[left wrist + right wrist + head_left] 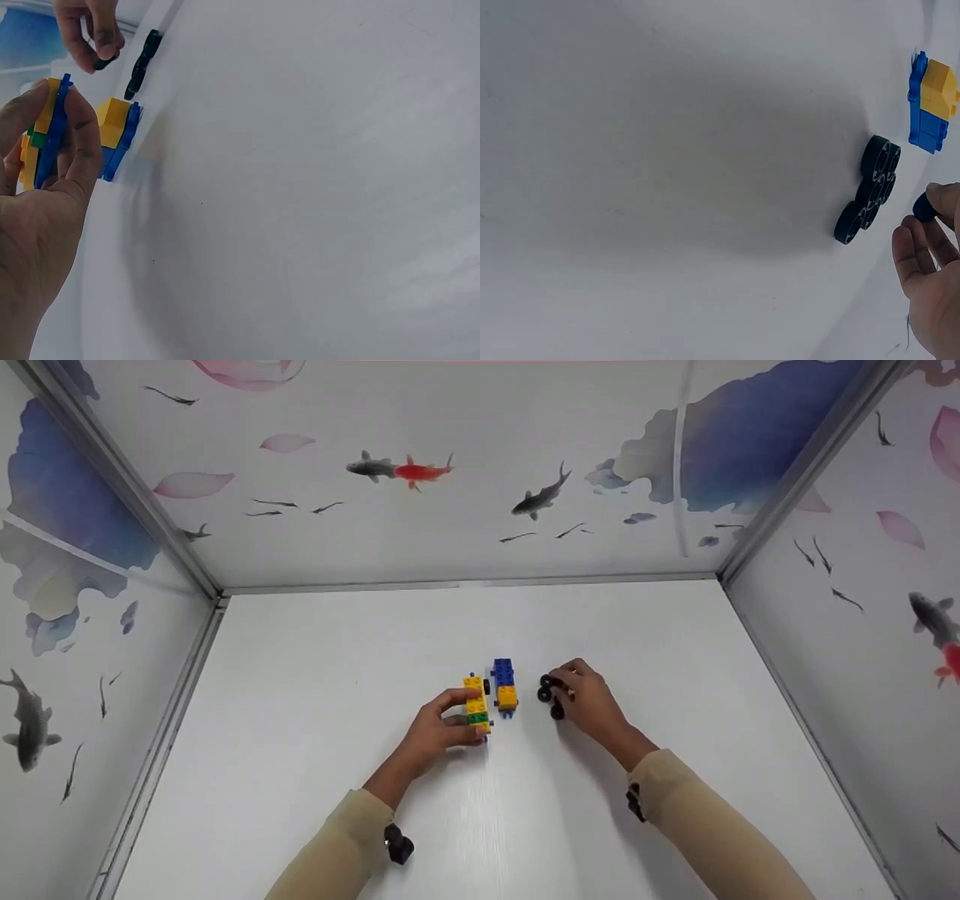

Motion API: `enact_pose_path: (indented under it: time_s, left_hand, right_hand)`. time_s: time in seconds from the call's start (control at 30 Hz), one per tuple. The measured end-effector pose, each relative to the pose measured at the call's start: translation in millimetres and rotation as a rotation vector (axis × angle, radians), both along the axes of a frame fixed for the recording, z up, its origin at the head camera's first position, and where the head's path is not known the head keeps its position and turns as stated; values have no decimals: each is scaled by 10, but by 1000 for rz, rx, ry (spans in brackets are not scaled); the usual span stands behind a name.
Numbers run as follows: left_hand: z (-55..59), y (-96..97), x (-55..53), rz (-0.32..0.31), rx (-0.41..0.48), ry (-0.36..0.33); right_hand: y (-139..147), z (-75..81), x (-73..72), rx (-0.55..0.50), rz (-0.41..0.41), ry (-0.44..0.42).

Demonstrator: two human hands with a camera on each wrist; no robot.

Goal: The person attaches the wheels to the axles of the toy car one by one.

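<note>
My left hand (pixel 433 729) grips a toy block car (pixel 474 684) with yellow and green bricks on a blue base, thumb on one side and fingers on the other. A black wheel (pixel 487 686) shows at that car's right side, near its far end. Between my hands stands a second block car (pixel 504 671), blue with a yellow brick at its near end. Thumb and fingertips of my right hand (pixel 598 706) pinch a small black wheel (pixel 924 208). Close by that hand, several black wheels (pixel 870 190) lie bunched together on the table.
A white table (pixel 337 645) carries all the parts. Printed panels with fish and petals enclose it at the back (pixel 465 532), left (pixel 172 607) and right (pixel 787 637). Both sleeves (pixel 337 840) reach in from the front, each with a dark device at the cuff.
</note>
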State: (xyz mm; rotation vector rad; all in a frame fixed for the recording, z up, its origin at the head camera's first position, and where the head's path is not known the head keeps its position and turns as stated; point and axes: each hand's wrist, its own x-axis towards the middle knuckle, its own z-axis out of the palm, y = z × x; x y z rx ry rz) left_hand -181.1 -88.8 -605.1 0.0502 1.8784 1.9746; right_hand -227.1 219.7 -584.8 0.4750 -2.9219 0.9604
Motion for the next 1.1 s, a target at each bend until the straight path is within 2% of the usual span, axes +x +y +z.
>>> enact_pose_path:
  time_s: [0.13,0.43,0.63,0.8,1.1]
  left_hand:
    - [9,-1,0,3,-3,-3]
    - [14,13,-25,26,14,-26]
    - [12,13,-10,27,23,-18]
    - [-6,12,-15,20,43,-14]
    - [14,16,-17,25,14,3]
  right_hand:
    - [-73,33,29,-14,16,-21]
    - [-238,61,93,-27,62,-10]
    - [-323,58,141,-64,128,-8]
    - [-378,49,183,-68,153,-16]
    - [-416,57,225,-91,232,-5]
